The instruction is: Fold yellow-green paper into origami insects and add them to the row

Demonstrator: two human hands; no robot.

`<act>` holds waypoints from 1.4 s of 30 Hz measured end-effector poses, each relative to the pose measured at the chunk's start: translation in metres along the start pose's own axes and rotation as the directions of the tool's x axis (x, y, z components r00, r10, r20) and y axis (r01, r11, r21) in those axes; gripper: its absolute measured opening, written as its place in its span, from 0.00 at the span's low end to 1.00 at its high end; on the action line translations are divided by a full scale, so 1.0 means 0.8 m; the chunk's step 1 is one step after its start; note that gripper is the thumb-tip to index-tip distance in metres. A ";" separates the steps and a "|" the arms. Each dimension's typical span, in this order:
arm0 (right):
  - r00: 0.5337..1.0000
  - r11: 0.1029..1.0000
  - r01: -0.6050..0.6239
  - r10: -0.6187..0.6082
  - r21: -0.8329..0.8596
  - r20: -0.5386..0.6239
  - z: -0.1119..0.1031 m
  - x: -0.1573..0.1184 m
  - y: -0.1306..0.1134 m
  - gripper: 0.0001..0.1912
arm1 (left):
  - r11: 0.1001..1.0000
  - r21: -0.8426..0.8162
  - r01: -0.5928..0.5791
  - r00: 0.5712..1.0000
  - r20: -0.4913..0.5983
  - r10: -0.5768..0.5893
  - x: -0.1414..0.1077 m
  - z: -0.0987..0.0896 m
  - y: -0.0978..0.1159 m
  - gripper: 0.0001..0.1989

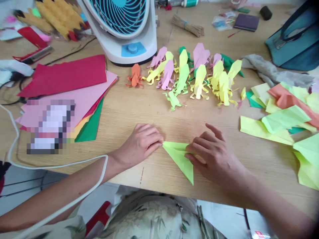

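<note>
Left grip (147,141): narrow, fingers gathered, thumb and fingertips closed on the pointed corner of the green paper. Right grip (211,151): narrow, thumb and fingers pinching the opposite side of the same paper, one finger raised.

Green paper (181,160): one piece, light yellow-green, folded to a triangle; lay on the desk (139,113) between the two grips, its lower tip pointing toward the person.

Paper figures (199,79): a group, yellow, pink and green, with thin bent legs; stood beyond both grips. Orange figure (136,74): one, beyond the left grip, at the near end of the fan.

Fan (119,20): white and blue, farther beyond the left grip.

Coloured sheets (86,94): a stack, red, pink, yellow and green, left of the left grip; a pixelated object (53,122) lay on top.

White cable (106,161): ran across the left forearm, behind the left grip.

Loose papers (286,121): yellow, green and orange, overlapping, right of the right grip.

Grey cloth (261,68) and blue bag (294,44): beyond the right grip, to its right.

Stick bundle (188,26): tied, far beyond the grips.
</note>
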State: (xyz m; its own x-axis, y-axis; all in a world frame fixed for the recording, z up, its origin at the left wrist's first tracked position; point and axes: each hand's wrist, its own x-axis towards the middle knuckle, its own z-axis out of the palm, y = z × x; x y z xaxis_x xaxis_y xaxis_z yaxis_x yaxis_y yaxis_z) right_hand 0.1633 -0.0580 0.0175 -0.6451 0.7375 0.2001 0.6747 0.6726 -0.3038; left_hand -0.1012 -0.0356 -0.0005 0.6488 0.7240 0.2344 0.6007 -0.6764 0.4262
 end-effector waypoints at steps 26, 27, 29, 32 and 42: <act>0.972 0.950 -0.208 0.227 0.234 -0.058 0.020 0.002 0.007 0.05 | 0.994 -0.079 0.073 0.997 0.030 -0.071 0.001 0.007 -0.001 0.05; 0.971 0.946 -0.212 0.233 0.244 -0.057 0.020 0.002 0.007 0.05 | 0.995 -0.070 0.073 0.997 0.026 -0.071 0.001 0.007 0.000 0.05; 0.970 0.940 -0.220 0.240 0.261 -0.046 0.019 0.002 0.007 0.05 | 0.996 -0.053 0.072 0.997 0.020 -0.071 0.002 0.008 0.002 0.05; 0.969 0.932 -0.226 0.244 0.283 -0.028 0.017 0.002 0.007 0.06 | 0.996 -0.039 0.081 0.997 0.021 -0.081 0.004 0.008 0.004 0.06; 0.972 0.940 -0.194 0.222 0.281 -0.072 0.023 0.001 0.011 0.07 | 0.992 -0.020 0.121 0.992 0.043 -0.120 0.008 0.007 0.008 0.05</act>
State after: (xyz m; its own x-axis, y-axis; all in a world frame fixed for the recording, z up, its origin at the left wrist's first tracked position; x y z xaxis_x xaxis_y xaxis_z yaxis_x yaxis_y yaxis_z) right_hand 0.1620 -0.0527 -0.0018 -0.4516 0.8707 0.1946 0.6583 0.4724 -0.5861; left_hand -0.0909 -0.0359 -0.0012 0.5913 0.7935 0.1441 0.6652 -0.5809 0.4690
